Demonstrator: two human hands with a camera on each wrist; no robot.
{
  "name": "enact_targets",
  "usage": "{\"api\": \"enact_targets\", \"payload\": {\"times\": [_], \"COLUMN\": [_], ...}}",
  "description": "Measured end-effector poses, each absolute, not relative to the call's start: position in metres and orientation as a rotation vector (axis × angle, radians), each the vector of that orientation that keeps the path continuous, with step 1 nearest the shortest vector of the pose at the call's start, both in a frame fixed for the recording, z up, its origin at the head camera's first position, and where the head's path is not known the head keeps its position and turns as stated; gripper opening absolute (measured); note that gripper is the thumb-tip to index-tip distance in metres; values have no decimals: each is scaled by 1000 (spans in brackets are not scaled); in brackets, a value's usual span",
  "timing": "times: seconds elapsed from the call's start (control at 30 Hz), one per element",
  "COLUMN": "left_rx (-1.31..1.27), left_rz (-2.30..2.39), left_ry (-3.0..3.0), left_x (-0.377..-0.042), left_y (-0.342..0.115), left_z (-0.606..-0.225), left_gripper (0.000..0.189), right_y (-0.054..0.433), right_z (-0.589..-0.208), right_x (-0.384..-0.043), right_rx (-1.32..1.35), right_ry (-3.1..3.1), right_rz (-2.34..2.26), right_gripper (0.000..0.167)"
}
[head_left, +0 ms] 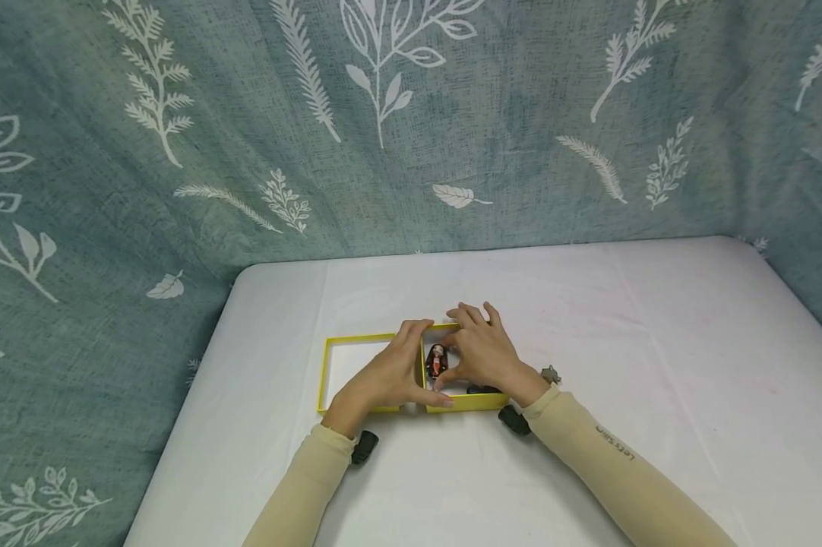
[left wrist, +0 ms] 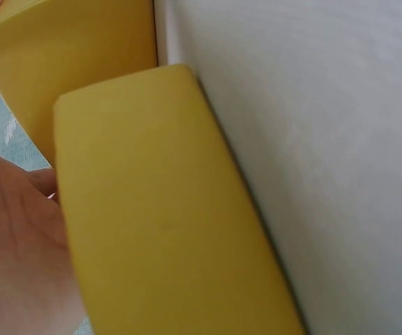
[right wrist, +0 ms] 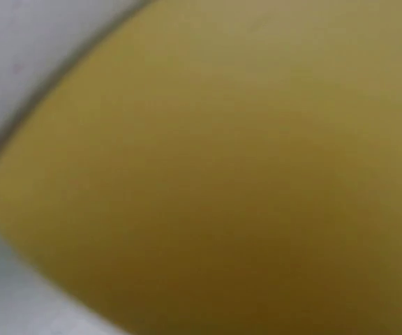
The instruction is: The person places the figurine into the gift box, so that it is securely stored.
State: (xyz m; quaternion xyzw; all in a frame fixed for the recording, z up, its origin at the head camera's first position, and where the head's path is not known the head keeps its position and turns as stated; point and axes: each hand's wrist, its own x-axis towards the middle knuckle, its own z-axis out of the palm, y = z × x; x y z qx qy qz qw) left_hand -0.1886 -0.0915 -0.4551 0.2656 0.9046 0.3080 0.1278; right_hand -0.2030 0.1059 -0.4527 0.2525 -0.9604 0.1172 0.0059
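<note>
Two shallow yellow boxes with white insides stand side by side in the head view: the left box (head_left: pixel 324 376) and the right box (head_left: pixel 469 403). My left hand (head_left: pixel 392 372) spans the right box near its left end, thumb at the front wall and fingers at the back wall. Inside that box lies a small figurine (head_left: pixel 437 361) with dark hair and a red-and-black outfit. The thumb and index finger of my right hand (head_left: pixel 482 349) pinch the figurine at its two ends. A dark object (head_left: pixel 482 390) is partly hidden under this hand.
A small grey-green object (head_left: pixel 551 374) sits right of the boxes, by the right sleeve. Black wrist cameras (head_left: pixel 365 448) hang under the wrists. White cloth (head_left: pixel 657 342) covers the table, and a patterned teal curtain (head_left: pixel 411 190) stands behind it.
</note>
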Motion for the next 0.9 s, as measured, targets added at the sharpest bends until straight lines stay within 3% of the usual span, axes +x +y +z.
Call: {"api": "enact_targets", "payload": {"times": [0.3,0.9], "left_rx": [760,761], "left_rz": [896,887], "left_ry": [2628,2637], "left_x": [-188,-189], "left_y": [-92,-92], "left_z": [-455,-457], "left_gripper": [122,124], "right_y": [105,124], "right_z": [-454,-442], "right_x": [-203,-198], "right_rx": [778,855], "right_ry": [-2980,-2944], "right_rz": [317,635], "right_gripper": [72,52]}}
